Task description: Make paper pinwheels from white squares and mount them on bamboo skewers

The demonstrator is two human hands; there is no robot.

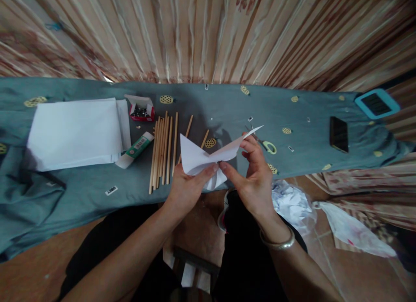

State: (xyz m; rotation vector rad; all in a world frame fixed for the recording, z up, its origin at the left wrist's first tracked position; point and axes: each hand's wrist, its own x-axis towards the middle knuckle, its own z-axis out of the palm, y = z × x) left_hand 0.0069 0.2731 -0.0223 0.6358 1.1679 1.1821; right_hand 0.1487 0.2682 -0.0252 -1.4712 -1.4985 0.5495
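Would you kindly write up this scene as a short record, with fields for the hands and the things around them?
Left hand: gripping the folded paper on its left side
Right hand: at the paper's right side, thumb tip near its middle
Right wrist: bracelet
Left of the hands: sticks, carton, open red box of small dark pieces, paper stack
Right of the hands: scissors, phone
Surface: green cloth with pineapple prints
Unclear: what the small pieces are
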